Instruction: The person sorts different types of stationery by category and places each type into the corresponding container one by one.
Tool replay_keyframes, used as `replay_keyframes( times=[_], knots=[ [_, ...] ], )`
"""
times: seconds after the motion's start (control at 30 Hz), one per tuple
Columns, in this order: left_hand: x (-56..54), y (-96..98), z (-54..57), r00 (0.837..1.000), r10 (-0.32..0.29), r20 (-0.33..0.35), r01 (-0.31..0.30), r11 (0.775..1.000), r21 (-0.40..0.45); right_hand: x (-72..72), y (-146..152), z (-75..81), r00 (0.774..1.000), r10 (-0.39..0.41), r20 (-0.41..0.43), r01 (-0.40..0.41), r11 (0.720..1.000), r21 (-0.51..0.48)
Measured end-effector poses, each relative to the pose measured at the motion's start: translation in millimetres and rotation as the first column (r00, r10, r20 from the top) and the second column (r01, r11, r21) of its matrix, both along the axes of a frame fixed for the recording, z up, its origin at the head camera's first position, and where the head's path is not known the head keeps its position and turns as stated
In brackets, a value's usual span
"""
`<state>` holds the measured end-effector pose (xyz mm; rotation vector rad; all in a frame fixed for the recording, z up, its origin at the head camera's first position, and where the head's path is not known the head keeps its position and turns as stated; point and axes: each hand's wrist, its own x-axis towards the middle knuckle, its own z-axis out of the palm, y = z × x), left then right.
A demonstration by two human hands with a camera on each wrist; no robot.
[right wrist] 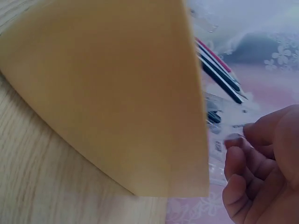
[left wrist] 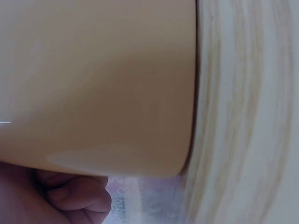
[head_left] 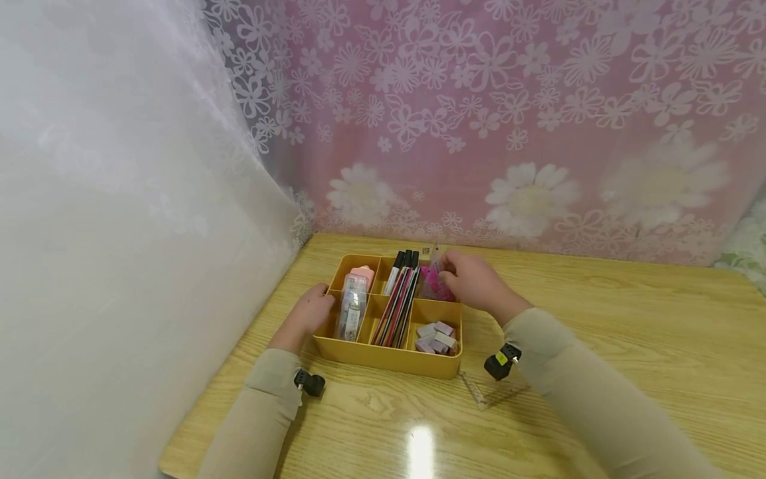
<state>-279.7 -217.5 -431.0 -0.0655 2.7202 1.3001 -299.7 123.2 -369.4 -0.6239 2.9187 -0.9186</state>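
Observation:
A yellow compartment box (head_left: 385, 360) stands on the wooden table. At its left wall is my left hand (head_left: 312, 310), holding the edge; curled fingers show beyond the box in the left wrist view. Over the back right compartment, my right hand (head_left: 473, 278) pinches the top of a clear plastic bag (head_left: 436, 265) with bright pink pieces low in it. In the right wrist view, the thumb and index fingertip meet at the clear plastic, and the other fingers curl loosely. The box wall (right wrist: 107, 93) hides the bag's lower part there.
Pencils (head_left: 395, 313) and black-capped markers (head_left: 393, 273) lean in the middle compartments. A clear packaged item (head_left: 352, 309) and a pink item (head_left: 363, 272) fill the left side. Several erasers (head_left: 437, 338) lie front right. A clear set square (head_left: 479, 394) lies on the table (head_left: 628, 346).

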Motion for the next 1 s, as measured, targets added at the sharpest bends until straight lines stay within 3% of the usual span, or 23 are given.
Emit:
replay_keyframes(
  times=[0.5,0.7,1.0],
  knots=[
    [-1.0,-1.4,-2.1,1.0,0.002,0.001,-0.002,1.0,-0.012,6.7,9,-3.3,0.999,-0.019,0.032,0.018,1.0,0.024],
    [-2.4,-2.0,-2.3,1.0,-0.002,0.004,0.002,1.0,0.0,19.9,21,2.4,0.999,0.038,-0.014,-0.037,0.998,0.059],
    [-1.8,-1.7,-1.8,1.0,0.007,0.015,-0.007,1.0,0.006,46.2,45,3.6,0.993,0.119,0.006,-0.118,0.978,0.171]
  ],
)
